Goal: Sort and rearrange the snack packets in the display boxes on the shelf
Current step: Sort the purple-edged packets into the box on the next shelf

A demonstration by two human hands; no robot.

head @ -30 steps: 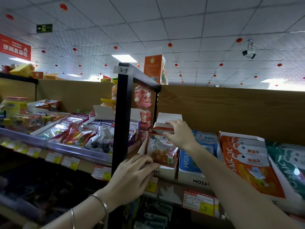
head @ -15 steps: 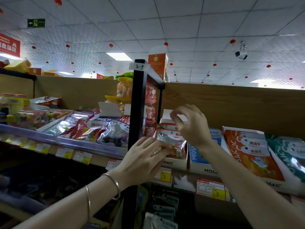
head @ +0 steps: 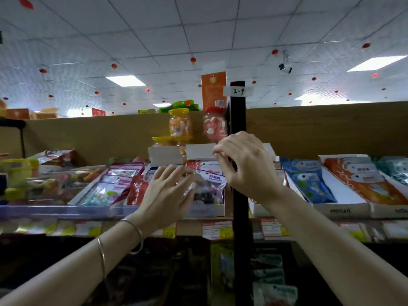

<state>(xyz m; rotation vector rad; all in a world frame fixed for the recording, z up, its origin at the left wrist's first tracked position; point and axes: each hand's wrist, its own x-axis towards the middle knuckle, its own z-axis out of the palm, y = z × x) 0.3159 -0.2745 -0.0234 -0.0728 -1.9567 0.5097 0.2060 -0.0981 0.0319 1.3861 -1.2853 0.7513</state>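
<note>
Two hands are up at the shelf (head: 220,219), near the black post (head: 239,151). The left hand (head: 167,193) lies flat with its fingers spread on the snack packets in the display box (head: 207,209) that sits just left of the post, at the front edge of the shelf. It presses on the top packet (head: 209,184), a clear one with a white label, and does not seem to wrap around it. The right hand (head: 245,164) is raised above the back of that box, fingers curled and pinched close. It is blurry there, so I cannot tell if it nips a packet top or nothing.

I think the step is tidying the packets in this box. Next, the hands likely need to square up the packets so they lie straight and neat inside the box walls.
</note>
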